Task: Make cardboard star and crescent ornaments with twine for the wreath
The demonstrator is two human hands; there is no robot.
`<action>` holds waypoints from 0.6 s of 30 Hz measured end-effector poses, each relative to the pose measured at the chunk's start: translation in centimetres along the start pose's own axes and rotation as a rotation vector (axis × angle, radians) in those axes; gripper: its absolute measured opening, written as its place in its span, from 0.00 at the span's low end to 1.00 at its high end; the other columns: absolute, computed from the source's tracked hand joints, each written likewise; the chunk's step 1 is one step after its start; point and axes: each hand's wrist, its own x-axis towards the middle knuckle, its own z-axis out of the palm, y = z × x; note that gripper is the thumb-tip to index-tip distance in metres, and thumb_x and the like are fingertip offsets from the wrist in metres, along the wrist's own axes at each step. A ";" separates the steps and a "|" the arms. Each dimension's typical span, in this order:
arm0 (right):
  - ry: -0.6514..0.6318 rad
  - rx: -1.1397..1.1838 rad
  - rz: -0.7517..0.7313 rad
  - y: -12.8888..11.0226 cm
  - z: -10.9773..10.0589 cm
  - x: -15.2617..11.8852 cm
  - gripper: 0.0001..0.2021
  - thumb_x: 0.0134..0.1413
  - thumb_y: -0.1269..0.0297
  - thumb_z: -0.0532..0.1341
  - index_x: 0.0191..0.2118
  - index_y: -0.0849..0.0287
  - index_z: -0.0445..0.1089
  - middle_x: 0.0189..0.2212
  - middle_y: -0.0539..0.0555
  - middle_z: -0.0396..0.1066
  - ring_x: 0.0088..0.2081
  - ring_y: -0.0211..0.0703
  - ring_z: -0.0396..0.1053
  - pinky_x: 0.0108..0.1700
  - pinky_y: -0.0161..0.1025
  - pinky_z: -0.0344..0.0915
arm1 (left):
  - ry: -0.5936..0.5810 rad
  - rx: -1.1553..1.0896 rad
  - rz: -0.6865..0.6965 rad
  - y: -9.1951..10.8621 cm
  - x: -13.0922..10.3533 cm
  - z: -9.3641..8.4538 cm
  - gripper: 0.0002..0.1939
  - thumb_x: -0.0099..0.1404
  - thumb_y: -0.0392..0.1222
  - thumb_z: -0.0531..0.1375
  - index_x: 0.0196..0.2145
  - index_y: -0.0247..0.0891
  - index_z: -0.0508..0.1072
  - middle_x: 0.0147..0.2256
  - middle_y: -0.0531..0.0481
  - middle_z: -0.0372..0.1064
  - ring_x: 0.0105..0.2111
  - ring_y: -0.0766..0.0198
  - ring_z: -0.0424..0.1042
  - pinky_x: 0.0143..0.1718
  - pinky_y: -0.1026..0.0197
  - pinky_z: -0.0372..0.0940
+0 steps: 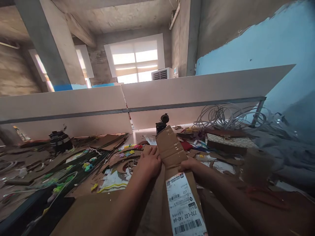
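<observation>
A long piece of brown cardboard (170,144) with shiny clear tape stands up in front of me, folded across its length. A white shipping label (184,205) with printed text and barcodes is stuck on its lower part. My right hand (190,165) is closed on the cardboard's right edge, thumb on its face. At the left edge, my left hand (150,161) lies with its fingers stretched forward and slightly spread, touching brown cardboard. Its fingertips are near a curved cardboard piece with colourful flower shapes (126,153). The undersides of both hands are hidden.
Cardboard scraps and decorations cover the table. A black container with a raised round lid (162,123) stands behind the cardboard, another dark container (59,141) at left. Coiled clear tubing (221,116), a patterned bag (228,141) and a roll (257,165) are right. A white partition (192,87) runs behind.
</observation>
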 end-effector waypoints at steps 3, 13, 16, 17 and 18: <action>0.002 0.021 -0.009 -0.7 0.6 -0.2 0.20 0.25 0.66 0.62 0.34 0.58 0.66 0.27 0.49 0.69 0.29 0.43 0.66 0.29 0.37 0.62 | 0.017 -0.039 0.017 -0.4 0.0 0.5 0.24 0.76 0.38 0.41 0.64 0.41 0.65 0.70 0.39 0.53 0.71 0.45 0.49 0.61 0.25 0.58; 0.004 0.028 0.024 -3.3 4.8 1.9 0.19 0.30 0.68 0.61 0.37 0.60 0.69 0.28 0.52 0.72 0.29 0.44 0.69 0.30 0.36 0.64 | 0.049 -0.403 -0.077 -5.4 -0.2 1.2 0.26 0.77 0.44 0.40 0.67 0.42 0.63 0.69 0.45 0.58 0.68 0.55 0.57 0.66 0.45 0.59; 0.021 0.036 0.044 -4.6 6.8 3.8 0.17 0.34 0.69 0.63 0.37 0.60 0.67 0.25 0.51 0.69 0.26 0.44 0.69 0.27 0.37 0.65 | 0.075 -0.533 -0.154 -7.9 -2.3 -0.1 0.30 0.78 0.49 0.37 0.70 0.38 0.56 0.69 0.44 0.57 0.67 0.58 0.60 0.67 0.51 0.57; 0.028 0.038 0.044 -5.1 7.4 4.4 0.16 0.37 0.69 0.64 0.37 0.60 0.67 0.25 0.51 0.68 0.26 0.44 0.68 0.27 0.37 0.65 | 0.074 -0.561 -0.169 -8.7 -3.7 -0.8 0.30 0.77 0.51 0.39 0.71 0.38 0.55 0.70 0.45 0.55 0.68 0.57 0.58 0.67 0.51 0.56; 0.036 0.040 0.041 -5.5 8.0 4.9 0.15 0.40 0.68 0.65 0.38 0.60 0.67 0.25 0.50 0.68 0.25 0.43 0.68 0.27 0.37 0.65 | 0.061 -0.593 -0.174 -9.5 -5.4 -1.6 0.30 0.77 0.53 0.42 0.71 0.40 0.55 0.70 0.46 0.55 0.68 0.57 0.58 0.67 0.52 0.57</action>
